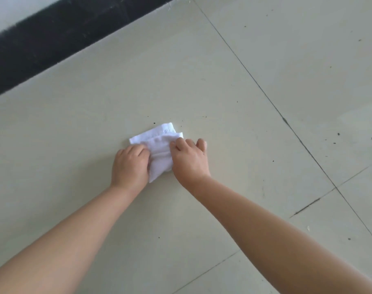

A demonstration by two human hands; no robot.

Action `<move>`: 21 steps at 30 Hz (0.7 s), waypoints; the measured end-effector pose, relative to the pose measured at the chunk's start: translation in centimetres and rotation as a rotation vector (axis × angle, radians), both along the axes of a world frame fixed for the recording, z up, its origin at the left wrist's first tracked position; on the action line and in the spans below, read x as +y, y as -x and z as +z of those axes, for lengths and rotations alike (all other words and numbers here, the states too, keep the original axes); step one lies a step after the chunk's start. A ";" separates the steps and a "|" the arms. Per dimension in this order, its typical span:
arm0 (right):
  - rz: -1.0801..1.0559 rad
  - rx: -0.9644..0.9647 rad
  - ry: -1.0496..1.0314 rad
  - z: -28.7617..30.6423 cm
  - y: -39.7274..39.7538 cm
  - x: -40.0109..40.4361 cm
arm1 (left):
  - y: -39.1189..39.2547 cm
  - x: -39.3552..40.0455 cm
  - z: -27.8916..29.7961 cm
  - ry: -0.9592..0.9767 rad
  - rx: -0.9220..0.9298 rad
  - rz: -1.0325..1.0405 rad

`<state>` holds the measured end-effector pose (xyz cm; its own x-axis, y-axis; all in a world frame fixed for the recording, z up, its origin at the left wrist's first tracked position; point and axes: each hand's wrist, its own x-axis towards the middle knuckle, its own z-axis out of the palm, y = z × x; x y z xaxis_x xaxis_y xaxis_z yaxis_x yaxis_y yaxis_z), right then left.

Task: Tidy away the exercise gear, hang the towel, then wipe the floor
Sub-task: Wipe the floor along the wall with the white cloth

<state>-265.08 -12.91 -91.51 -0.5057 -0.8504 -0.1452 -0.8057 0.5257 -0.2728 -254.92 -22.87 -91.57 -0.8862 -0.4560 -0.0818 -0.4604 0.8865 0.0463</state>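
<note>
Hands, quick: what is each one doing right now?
Left hand: fingers curled, gripping the left edge of the white cloth on the floor.
Right hand: fingers curled over the cloth, holding it down.

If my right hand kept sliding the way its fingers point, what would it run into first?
The right hand points up the frame across bare floor. Nothing stands in that line except a few dark specks, then the black skirting at the wall, though how far off that is I cannot tell.
</note>
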 end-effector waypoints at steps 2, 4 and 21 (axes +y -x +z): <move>0.049 -0.020 -0.001 -0.2 -1.1 2.4 | -1.9 1.5 -0.5 -0.008 0.004 -0.019; 0.036 -0.014 -0.002 -0.7 -1.0 5.2 | -1.6 3.4 -0.3 -0.004 -0.015 -0.044; -0.098 -0.055 -0.080 0.9 6.0 -13.6 | 6.4 -9.9 1.6 0.302 -0.150 0.019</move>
<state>-271.12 -26.49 -90.63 -0.5749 -0.7822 -0.2401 -0.7347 0.6226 -0.2693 -261.34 -32.77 -89.97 -0.8654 -0.4962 -0.0696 -0.4591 0.8408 -0.2868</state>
